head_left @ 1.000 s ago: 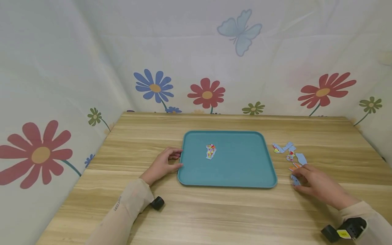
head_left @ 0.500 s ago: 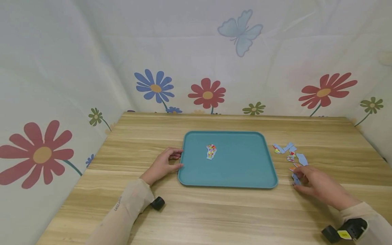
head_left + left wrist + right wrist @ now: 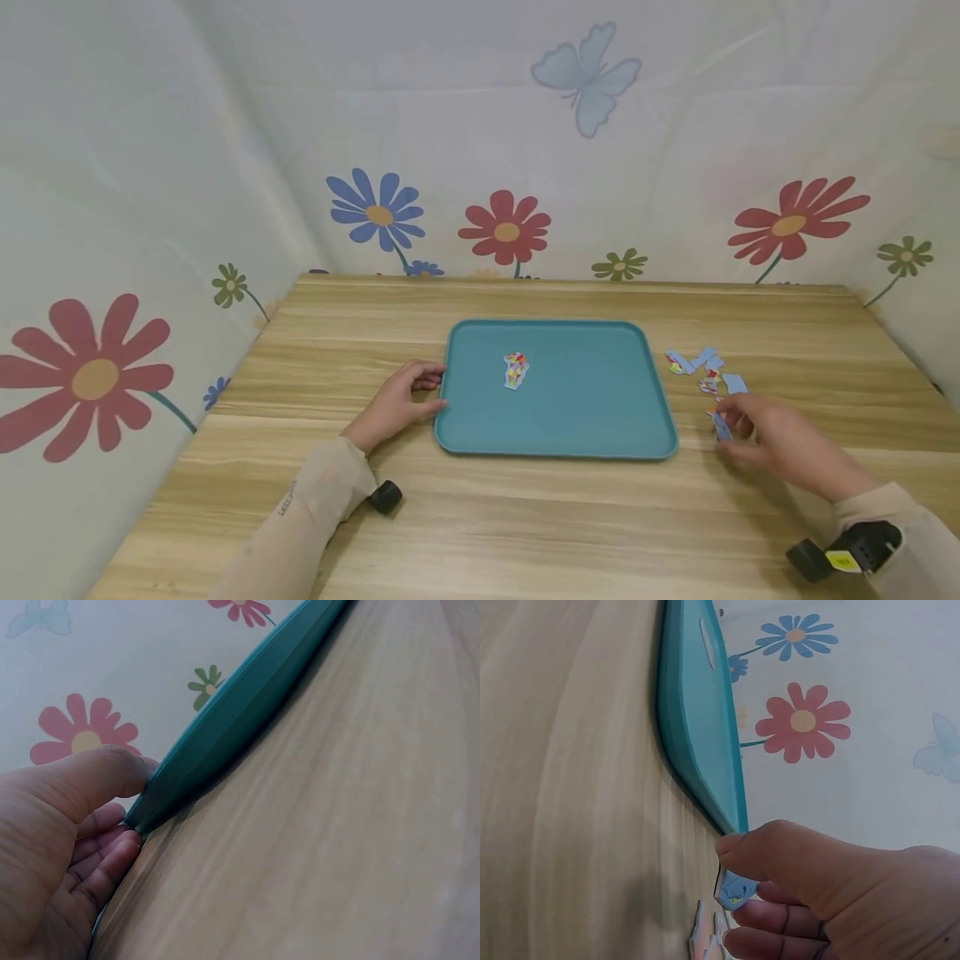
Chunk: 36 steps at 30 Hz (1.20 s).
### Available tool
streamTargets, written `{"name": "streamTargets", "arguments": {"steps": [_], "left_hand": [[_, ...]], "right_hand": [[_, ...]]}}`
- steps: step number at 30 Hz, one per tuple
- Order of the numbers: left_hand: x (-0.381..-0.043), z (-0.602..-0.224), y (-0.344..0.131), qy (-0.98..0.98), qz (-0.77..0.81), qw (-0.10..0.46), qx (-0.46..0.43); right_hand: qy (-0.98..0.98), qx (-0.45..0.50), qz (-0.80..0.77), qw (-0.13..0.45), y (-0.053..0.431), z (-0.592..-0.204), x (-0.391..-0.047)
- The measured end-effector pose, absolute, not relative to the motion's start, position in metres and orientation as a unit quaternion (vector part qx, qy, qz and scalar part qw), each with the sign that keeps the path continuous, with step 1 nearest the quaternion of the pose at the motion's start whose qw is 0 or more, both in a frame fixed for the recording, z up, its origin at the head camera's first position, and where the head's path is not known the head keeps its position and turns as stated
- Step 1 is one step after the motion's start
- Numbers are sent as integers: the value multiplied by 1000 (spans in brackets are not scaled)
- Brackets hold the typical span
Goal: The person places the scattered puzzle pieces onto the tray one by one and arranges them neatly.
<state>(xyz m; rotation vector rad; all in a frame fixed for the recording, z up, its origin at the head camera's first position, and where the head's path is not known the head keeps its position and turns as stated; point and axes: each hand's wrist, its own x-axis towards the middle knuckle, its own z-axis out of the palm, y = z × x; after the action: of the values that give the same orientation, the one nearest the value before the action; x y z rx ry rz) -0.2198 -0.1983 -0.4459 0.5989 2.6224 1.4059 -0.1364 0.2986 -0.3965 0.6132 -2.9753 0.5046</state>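
Note:
My left hand holds the left edge of a teal tray, thumb at the rim and fingers bent beside it. The tray's outer wall runs away from that thumb in the left wrist view. One multicoloured jigsaw puzzle piece lies on the tray, left of its middle. To the right of the tray, my right hand pinches a light-blue puzzle piece between thumb and fingers, tilted on edge. Orange-faced pieces show just below it in the right wrist view, partly hidden by the hand in the head view.
Several more puzzle pieces lie right of the tray: a blue one with a coloured corner, a plain blue one, and a red-and-yellow one. The wooden table ends at a flower-printed curtain.
My right hand has shifted slightly and raised the blue puzzle piece, now tilted between its fingers. The left hand, the tray and the piece on it stay where they were.

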Motion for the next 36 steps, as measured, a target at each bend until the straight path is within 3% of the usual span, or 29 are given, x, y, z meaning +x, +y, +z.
{"name": "streamTargets", "arguments": {"steps": [17,27,36], "left_hand": [[-222,-448,-198,864,458,37,206],[-221,-452,-196,861,464,40,206],[-218,-448,-194,866,456,37,199]], "right_hand": [[-962,220,152,51,286,-369,-154],[-961,210,181,7,271,-351,-166],[-960,225,165,5,259,-344,-177]]}}
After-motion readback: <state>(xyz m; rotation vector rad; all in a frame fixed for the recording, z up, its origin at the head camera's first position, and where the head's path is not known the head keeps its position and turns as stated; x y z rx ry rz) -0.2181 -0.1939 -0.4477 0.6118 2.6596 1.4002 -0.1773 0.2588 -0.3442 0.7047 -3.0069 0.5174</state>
